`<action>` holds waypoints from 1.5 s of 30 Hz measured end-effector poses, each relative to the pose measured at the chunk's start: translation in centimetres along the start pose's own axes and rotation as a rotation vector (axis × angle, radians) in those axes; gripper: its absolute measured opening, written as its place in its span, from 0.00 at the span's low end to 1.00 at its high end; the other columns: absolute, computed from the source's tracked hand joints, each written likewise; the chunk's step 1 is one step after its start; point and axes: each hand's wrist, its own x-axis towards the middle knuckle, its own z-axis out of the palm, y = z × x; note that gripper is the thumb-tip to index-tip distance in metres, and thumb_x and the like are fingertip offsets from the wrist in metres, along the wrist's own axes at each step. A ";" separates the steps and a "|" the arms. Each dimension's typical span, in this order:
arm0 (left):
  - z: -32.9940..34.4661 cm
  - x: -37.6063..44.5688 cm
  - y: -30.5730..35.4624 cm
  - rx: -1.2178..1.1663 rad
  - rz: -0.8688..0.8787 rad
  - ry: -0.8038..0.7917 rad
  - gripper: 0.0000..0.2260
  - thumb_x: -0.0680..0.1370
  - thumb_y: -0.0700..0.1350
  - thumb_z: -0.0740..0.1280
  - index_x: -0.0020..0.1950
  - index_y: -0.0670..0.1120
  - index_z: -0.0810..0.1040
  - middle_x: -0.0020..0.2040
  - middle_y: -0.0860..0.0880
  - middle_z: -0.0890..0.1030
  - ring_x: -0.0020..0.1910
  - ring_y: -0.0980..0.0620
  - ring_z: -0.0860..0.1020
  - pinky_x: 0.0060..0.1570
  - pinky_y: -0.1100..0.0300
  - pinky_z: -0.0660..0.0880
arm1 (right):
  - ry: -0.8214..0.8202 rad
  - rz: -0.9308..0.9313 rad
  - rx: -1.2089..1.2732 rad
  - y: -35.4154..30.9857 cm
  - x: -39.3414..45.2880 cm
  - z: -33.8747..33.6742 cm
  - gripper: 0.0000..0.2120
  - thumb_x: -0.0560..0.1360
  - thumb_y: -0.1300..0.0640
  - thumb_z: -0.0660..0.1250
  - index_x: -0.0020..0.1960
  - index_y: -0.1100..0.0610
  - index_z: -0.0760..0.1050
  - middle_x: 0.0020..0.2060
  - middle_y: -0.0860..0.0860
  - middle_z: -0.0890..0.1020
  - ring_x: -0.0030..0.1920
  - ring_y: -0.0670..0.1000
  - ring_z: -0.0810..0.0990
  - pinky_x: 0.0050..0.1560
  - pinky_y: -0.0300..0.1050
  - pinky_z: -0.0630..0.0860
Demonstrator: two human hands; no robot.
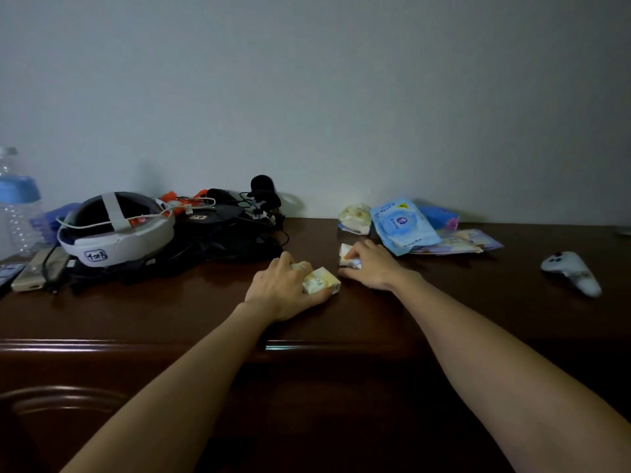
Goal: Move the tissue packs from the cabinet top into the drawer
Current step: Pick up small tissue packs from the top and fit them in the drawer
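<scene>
Currently, left grip clasps a yellow tissue pack marked "FO", possibly truncated, on the cabinet top; right grip pinches a white tissue pack alongside.

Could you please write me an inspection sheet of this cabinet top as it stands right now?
Surface: dark glossy wooden cabinet top; no open drawer in view.
Job's things: yellow tissue pack under the left hand; small white tissue pack under the right hand; more flat packs piled at the back right.
Clutter: white headset, water bottle, blue wet-wipes pack, white controller.
Hands: left hand grips the yellow pack; right hand grips the white pack.
Cables: white cable over the headset; black cables tangled behind it.
Surroundings: plain pale wall; dim light.
</scene>
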 end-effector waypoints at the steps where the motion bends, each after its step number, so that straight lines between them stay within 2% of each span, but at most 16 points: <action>1: -0.3 -0.9 0.1 0.008 0.004 0.016 0.38 0.68 0.80 0.52 0.65 0.56 0.73 0.58 0.49 0.70 0.59 0.47 0.74 0.44 0.51 0.71 | 0.018 -0.015 0.038 -0.2 -1.5 -0.2 0.21 0.73 0.38 0.71 0.60 0.48 0.75 0.61 0.50 0.72 0.64 0.53 0.73 0.63 0.51 0.72; 4: -1.2 -4.4 1.0 0.014 0.024 0.061 0.36 0.68 0.79 0.53 0.64 0.56 0.74 0.56 0.50 0.70 0.56 0.47 0.76 0.41 0.52 0.71 | 0.145 -0.061 0.071 -0.9 -6.4 0.2 0.13 0.74 0.42 0.73 0.51 0.47 0.74 0.50 0.45 0.72 0.55 0.51 0.77 0.47 0.46 0.70; 6: -1.4 -7.2 2.1 0.007 0.051 0.130 0.37 0.68 0.79 0.54 0.66 0.56 0.75 0.55 0.51 0.71 0.54 0.49 0.76 0.40 0.53 0.73 | 0.267 -0.088 0.013 -1.4 -9.4 0.7 0.11 0.74 0.41 0.72 0.50 0.45 0.75 0.49 0.43 0.74 0.52 0.50 0.79 0.42 0.45 0.68; 10: -0.6 -13.2 4.3 0.057 0.202 0.354 0.36 0.71 0.76 0.57 0.67 0.51 0.76 0.59 0.49 0.73 0.56 0.49 0.77 0.40 0.52 0.79 | 0.387 -0.094 -0.051 -2.6 -14.3 1.2 0.17 0.73 0.43 0.71 0.61 0.44 0.78 0.54 0.45 0.79 0.55 0.51 0.79 0.44 0.46 0.73; 13: 0.7 -17.2 4.9 0.029 0.244 0.456 0.34 0.73 0.73 0.61 0.66 0.50 0.76 0.62 0.47 0.73 0.57 0.48 0.76 0.41 0.52 0.79 | 0.530 -0.152 -0.051 -3.4 -17.8 2.0 0.15 0.72 0.50 0.72 0.58 0.51 0.82 0.49 0.50 0.80 0.51 0.55 0.79 0.44 0.48 0.75; 16: 2.9 -20.9 4.8 -0.001 0.252 0.457 0.34 0.73 0.74 0.61 0.68 0.50 0.74 0.63 0.48 0.71 0.57 0.49 0.75 0.42 0.53 0.78 | 0.724 -0.252 0.027 -3.6 -21.4 3.4 0.12 0.71 0.59 0.71 0.54 0.59 0.83 0.45 0.54 0.80 0.47 0.56 0.79 0.41 0.48 0.76; 20: 8.6 -26.3 3.5 -0.066 0.137 0.355 0.36 0.73 0.74 0.60 0.72 0.51 0.71 0.62 0.48 0.71 0.54 0.49 0.75 0.39 0.55 0.77 | 0.831 -0.285 0.192 -3.0 -26.5 8.1 0.10 0.75 0.58 0.69 0.55 0.58 0.81 0.46 0.51 0.80 0.49 0.49 0.77 0.47 0.33 0.71; 22: 12.3 -29.1 2.3 -0.073 0.057 0.265 0.37 0.73 0.74 0.60 0.72 0.50 0.71 0.61 0.48 0.71 0.54 0.48 0.75 0.41 0.53 0.78 | 0.769 -0.297 0.205 -2.3 -29.0 12.2 0.10 0.77 0.57 0.69 0.56 0.59 0.81 0.47 0.51 0.81 0.50 0.48 0.77 0.48 0.34 0.73; 25: 17.8 -32.7 0.6 -0.045 -0.021 0.093 0.38 0.73 0.76 0.57 0.72 0.51 0.71 0.60 0.48 0.70 0.54 0.48 0.75 0.44 0.52 0.79 | 0.532 -0.274 0.172 -0.8 -32.3 19.4 0.09 0.78 0.56 0.68 0.55 0.58 0.82 0.45 0.50 0.81 0.48 0.49 0.76 0.44 0.40 0.74; 27: 20.7 -34.2 -0.2 -0.059 -0.089 -0.006 0.38 0.72 0.77 0.56 0.71 0.51 0.72 0.59 0.48 0.71 0.53 0.47 0.76 0.43 0.52 0.79 | 0.319 -0.174 0.130 0.3 -33.6 23.9 0.09 0.79 0.52 0.66 0.54 0.54 0.83 0.45 0.47 0.82 0.48 0.49 0.76 0.40 0.42 0.74; 32: 26.2 -37.2 -1.2 -0.039 -0.228 -0.177 0.38 0.71 0.79 0.53 0.66 0.52 0.77 0.63 0.46 0.71 0.53 0.47 0.79 0.39 0.55 0.79 | -0.148 0.132 0.228 2.7 -34.0 33.4 0.10 0.81 0.46 0.64 0.56 0.46 0.83 0.51 0.42 0.85 0.51 0.46 0.81 0.46 0.44 0.77; 35: 28.8 -38.3 -1.9 -0.056 -0.312 -0.254 0.40 0.70 0.79 0.51 0.69 0.54 0.74 0.64 0.48 0.71 0.57 0.49 0.76 0.45 0.55 0.78 | -0.211 0.180 0.247 3.0 -32.8 37.5 0.11 0.81 0.46 0.64 0.58 0.45 0.82 0.52 0.42 0.85 0.49 0.43 0.80 0.40 0.38 0.73; 37: 30.0 -38.6 -2.0 -0.061 -0.335 -0.246 0.39 0.71 0.79 0.52 0.68 0.52 0.75 0.62 0.47 0.72 0.54 0.48 0.77 0.43 0.54 0.78 | -0.243 0.172 0.309 3.0 -31.1 39.5 0.10 0.81 0.48 0.64 0.59 0.46 0.82 0.53 0.45 0.85 0.50 0.44 0.80 0.45 0.39 0.76; 40: 31.3 -38.9 -1.8 -0.043 -0.336 -0.227 0.39 0.71 0.77 0.54 0.67 0.50 0.77 0.59 0.45 0.74 0.50 0.48 0.78 0.39 0.56 0.77 | -0.331 0.101 0.277 3.0 -28.8 42.1 0.11 0.81 0.51 0.65 0.60 0.47 0.82 0.60 0.50 0.82 0.60 0.53 0.79 0.59 0.52 0.77; 43: 32.3 -39.4 -2.2 -0.029 -0.342 -0.279 0.37 0.72 0.76 0.58 0.66 0.50 0.77 0.59 0.44 0.74 0.50 0.48 0.78 0.38 0.57 0.77 | -0.603 0.075 0.290 3.5 -28.0 44.6 0.12 0.81 0.52 0.65 0.63 0.47 0.82 0.75 0.53 0.66 0.74 0.58 0.64 0.70 0.55 0.64; 45: 32.9 -39.9 -2.6 -0.020 -0.335 -0.296 0.33 0.71 0.74 0.63 0.63 0.50 0.79 0.60 0.44 0.75 0.50 0.47 0.78 0.40 0.55 0.77 | -0.776 0.099 0.415 4.2 -27.8 45.6 0.13 0.81 0.53 0.65 0.64 0.48 0.81 0.76 0.55 0.63 0.75 0.58 0.62 0.69 0.50 0.62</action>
